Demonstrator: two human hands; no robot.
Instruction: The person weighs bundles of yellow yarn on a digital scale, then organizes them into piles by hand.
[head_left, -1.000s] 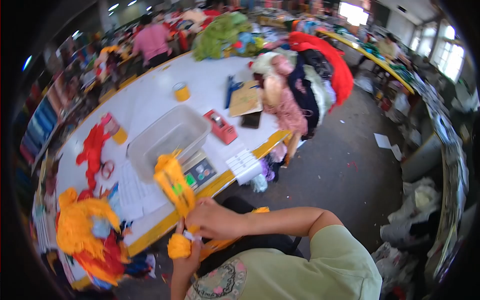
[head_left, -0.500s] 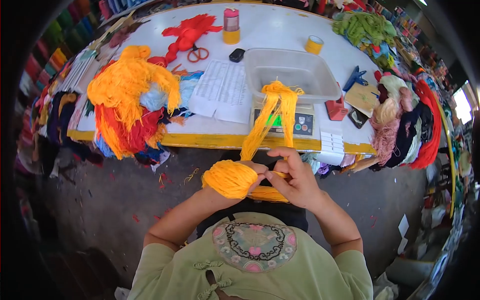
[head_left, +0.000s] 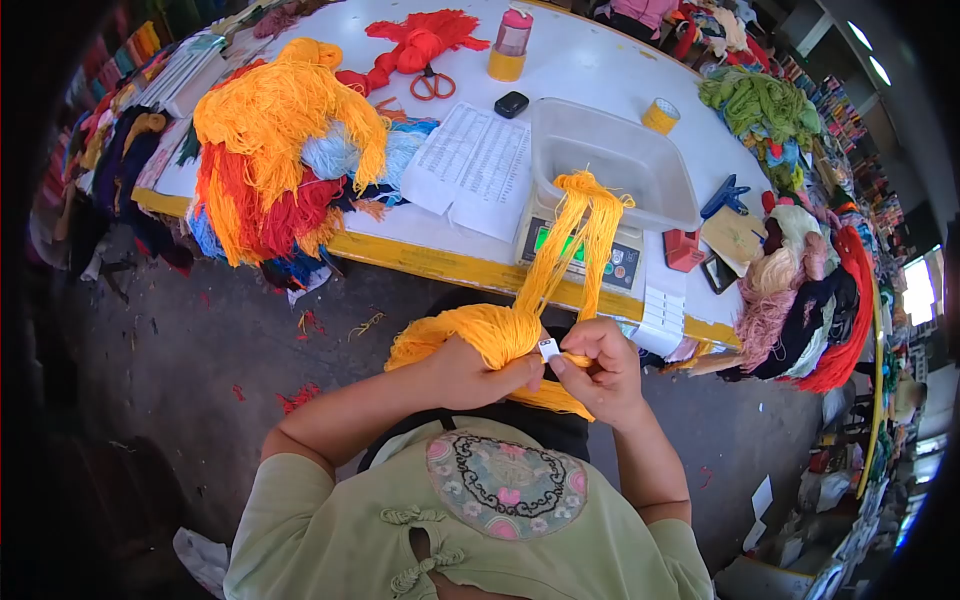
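Note:
A skein of yellow-orange yarn [head_left: 465,332] hangs in front of my body, and part of it runs up over the front of the plastic tub on the scale. My left hand [head_left: 480,375] is closed on the skein from the left, thumb pointing right. Close beside it, my right hand [head_left: 605,372] pinches some yarn with bent fingers. A small white tag [head_left: 548,348] with dark print shows between the two hands, touching or very near the right thumb. Which fingers hold the tag is hard to see.
The clear plastic tub [head_left: 650,190] sits on a digital scale [head_left: 622,268] at the table edge. Left of it are printed sheets [head_left: 470,165], red-handled scissors [head_left: 432,85], a bottle [head_left: 510,45] and an orange yarn pile [head_left: 290,120]. Tape [head_left: 660,116] and a red block [head_left: 683,250] lie right.
The white tag now shows between my hands. My left hand has turned, and the yarn bundle that covered it now lies behind it. The camera view has shifted.

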